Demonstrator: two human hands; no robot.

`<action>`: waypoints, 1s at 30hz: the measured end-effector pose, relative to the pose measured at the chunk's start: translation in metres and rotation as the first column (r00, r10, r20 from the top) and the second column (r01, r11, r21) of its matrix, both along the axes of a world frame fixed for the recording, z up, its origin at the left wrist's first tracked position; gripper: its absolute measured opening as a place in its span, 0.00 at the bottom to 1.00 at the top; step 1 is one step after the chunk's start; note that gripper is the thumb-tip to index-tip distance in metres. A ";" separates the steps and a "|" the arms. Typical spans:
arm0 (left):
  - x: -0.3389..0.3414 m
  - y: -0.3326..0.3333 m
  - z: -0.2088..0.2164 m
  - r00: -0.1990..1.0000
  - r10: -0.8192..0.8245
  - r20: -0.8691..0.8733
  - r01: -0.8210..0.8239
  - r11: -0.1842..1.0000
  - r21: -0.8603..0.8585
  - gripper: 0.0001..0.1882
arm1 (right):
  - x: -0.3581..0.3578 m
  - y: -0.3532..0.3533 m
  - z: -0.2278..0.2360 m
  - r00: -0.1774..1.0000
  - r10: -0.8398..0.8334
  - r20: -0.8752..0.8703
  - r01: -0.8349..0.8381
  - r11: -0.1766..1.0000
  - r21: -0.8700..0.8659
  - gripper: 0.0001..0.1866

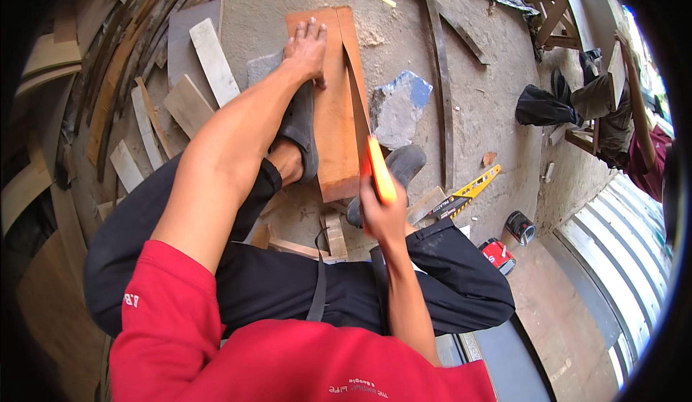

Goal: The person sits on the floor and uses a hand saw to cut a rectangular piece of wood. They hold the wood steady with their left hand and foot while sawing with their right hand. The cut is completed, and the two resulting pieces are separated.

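Observation:
A reddish-brown wooden board (333, 124) lies lengthwise in front of me, propped above the ground. My left hand (308, 50) rests flat on its far end, fingers spread. In my right hand (386, 215) is a handsaw, gripped by its orange and yellow handle (382, 171). The saw's blade (356, 88) runs away from me along the board's right side; how deep it sits in the wood I cannot tell. My left foot, in a dark clog (298, 124), presses on the board's left side. The other clog (406, 164) is right of the saw handle.
A concrete chunk with blue paint (404, 106) sits right of the board. Beyond it lie dark wooden strips (441, 85). A yellow-and-black saw sleeve (468, 191) and two cans, one red (497, 255), are at right. Wood offcuts (214, 62) crowd the left. Another person (645, 150) is at far right.

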State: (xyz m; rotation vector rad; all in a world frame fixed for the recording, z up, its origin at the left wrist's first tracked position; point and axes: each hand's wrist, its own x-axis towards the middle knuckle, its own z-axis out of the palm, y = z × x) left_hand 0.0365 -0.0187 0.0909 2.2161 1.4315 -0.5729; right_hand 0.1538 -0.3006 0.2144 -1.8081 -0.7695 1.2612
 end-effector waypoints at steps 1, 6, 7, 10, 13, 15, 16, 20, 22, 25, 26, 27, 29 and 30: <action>0.001 0.000 -0.003 1.000 -0.006 0.006 0.006 1.000 0.006 0.76 | 0.002 0.025 -0.017 0.995 0.034 0.094 -0.036 0.999 0.013 0.05; -0.008 0.001 -0.007 1.000 0.011 0.012 -0.011 1.000 0.008 0.75 | 0.000 -0.005 0.006 0.999 0.006 -0.043 -0.008 0.999 -0.048 0.04; -0.005 0.000 -0.007 1.000 0.007 0.019 -0.007 1.000 0.005 0.75 | 0.001 -0.018 0.019 0.998 -0.015 -0.064 0.011 0.998 -0.056 0.04; -0.003 -0.001 -0.002 1.000 0.014 0.006 -0.014 1.000 -0.003 0.75 | -0.004 -0.019 0.016 0.980 -0.073 -0.184 0.062 0.996 -0.064 0.03; 0.001 -0.006 -0.004 0.999 -0.007 0.038 0.006 1.000 0.004 0.75 | -0.002 0.038 -0.033 0.998 -0.022 -0.063 0.022 1.000 0.002 0.03; -0.003 -0.007 -0.004 0.999 -0.004 0.035 0.003 1.000 0.013 0.76 | 0.009 0.025 -0.029 0.998 -0.018 -0.062 0.016 0.999 -0.036 0.04; -0.007 -0.012 -0.006 1.000 0.002 0.019 -0.002 1.000 -0.002 0.76 | 0.008 0.018 -0.019 1.000 0.000 -0.019 -0.001 0.998 -0.059 0.03; -0.006 -0.003 -0.006 0.999 -0.006 0.043 0.005 1.000 0.015 0.76 | 0.003 -0.022 0.020 0.991 -0.028 -0.129 0.023 0.999 -0.039 0.04; -0.003 0.002 -0.006 1.000 0.000 0.012 -0.001 1.000 0.019 0.76 | 0.003 -0.008 -0.002 0.994 -0.055 -0.098 0.047 0.996 -0.075 0.04; 0.001 -0.006 -0.008 1.000 -0.001 0.013 0.001 1.000 0.008 0.76 | 0.007 0.022 -0.031 0.996 -0.019 -0.087 0.016 0.999 -0.034 0.04; -0.001 -0.006 -0.009 1.000 0.003 0.015 -0.003 1.000 0.008 0.77 | 0.009 0.019 -0.026 0.999 -0.012 -0.051 0.009 0.999 -0.046 0.05; -0.004 -0.011 -0.010 1.000 0.010 0.015 -0.010 1.000 -0.003 0.76 | 0.007 0.004 -0.011 1.000 -0.002 -0.027 0.000 0.998 -0.057 0.05; -0.006 -0.002 -0.011 0.999 0.022 0.023 -0.022 1.000 0.005 0.76 | 0.006 -0.016 0.016 1.000 0.009 -0.002 -0.009 0.998 -0.064 0.06; -0.004 -0.008 -0.010 0.999 0.012 0.037 -0.011 1.000 -0.021 0.76 | 0.006 -0.022 0.027 1.000 0.000 0.010 0.001 0.997 -0.080 0.06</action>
